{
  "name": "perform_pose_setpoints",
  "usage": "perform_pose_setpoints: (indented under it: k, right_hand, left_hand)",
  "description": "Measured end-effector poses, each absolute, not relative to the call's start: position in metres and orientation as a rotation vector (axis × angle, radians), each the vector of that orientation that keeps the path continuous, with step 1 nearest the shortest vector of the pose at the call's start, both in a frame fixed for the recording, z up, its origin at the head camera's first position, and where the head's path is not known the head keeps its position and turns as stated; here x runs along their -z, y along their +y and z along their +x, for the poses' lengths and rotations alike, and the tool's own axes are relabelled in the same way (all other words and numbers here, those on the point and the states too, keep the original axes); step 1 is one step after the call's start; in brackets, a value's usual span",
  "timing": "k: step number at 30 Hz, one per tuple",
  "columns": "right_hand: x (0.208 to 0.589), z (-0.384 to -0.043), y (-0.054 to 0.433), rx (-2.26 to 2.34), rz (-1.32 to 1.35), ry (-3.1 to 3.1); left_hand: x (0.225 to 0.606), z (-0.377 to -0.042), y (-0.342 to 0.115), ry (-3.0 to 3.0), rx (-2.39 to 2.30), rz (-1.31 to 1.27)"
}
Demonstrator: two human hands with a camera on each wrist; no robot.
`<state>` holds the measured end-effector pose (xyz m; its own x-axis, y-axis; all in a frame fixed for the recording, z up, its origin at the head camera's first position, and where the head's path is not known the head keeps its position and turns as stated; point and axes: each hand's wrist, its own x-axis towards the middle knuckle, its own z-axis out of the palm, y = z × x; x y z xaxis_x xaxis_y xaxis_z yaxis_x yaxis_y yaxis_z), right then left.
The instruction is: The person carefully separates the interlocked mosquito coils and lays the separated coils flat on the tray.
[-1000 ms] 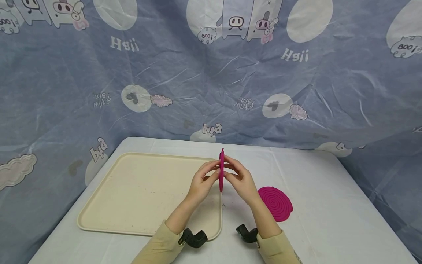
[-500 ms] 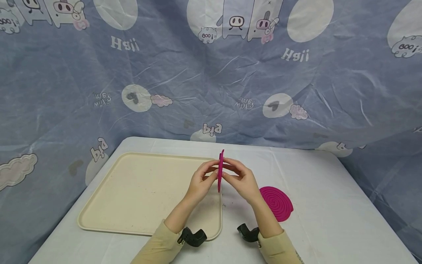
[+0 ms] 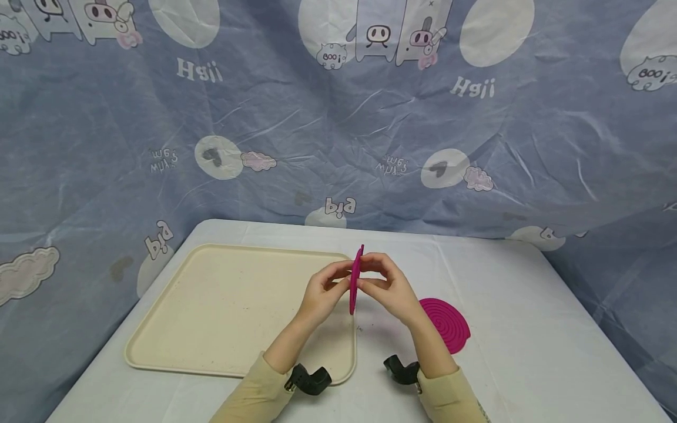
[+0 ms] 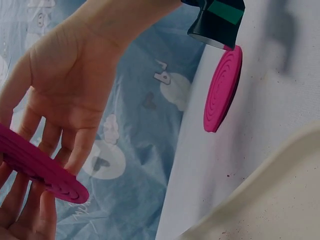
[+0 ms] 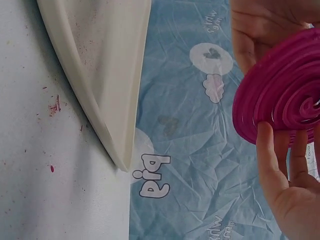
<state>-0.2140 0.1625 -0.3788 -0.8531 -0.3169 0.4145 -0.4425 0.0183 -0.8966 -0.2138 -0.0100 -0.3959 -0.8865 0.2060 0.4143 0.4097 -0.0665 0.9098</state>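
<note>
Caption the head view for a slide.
Both hands hold a magenta spiral disc upright; a second disc lies flat on the white table, right of a cream tray.

Both spiral-ringed discs (image 5: 281, 91) are magenta, the tray (image 3: 238, 311) cream, the cartoon-printed cloth (image 3: 322, 126) blue.

Lying coil (image 3: 449, 325), right of the tray (image 3: 227, 311), partly behind a forearm (image 3: 430, 348)
Wrist views crop the held coil (image 5: 280, 92); specks (image 5: 56, 106) beside the tray are too small to tell.

Creased blue cartoon-print cloth (image 3: 317, 111) behind white table (image 3: 529, 323).
</note>
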Motion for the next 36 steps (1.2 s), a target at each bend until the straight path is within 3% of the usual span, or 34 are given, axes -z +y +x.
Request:
perform_pose_setpoints:
  k: [36]
  right_hand:
    - [0.3838, -0.2151, 0.1624, -2.218, 0.914, -2.017]
  left_hand:
    - [0.3961, -0.2156, -0.0113, -1.871, 2.330, -0.774]
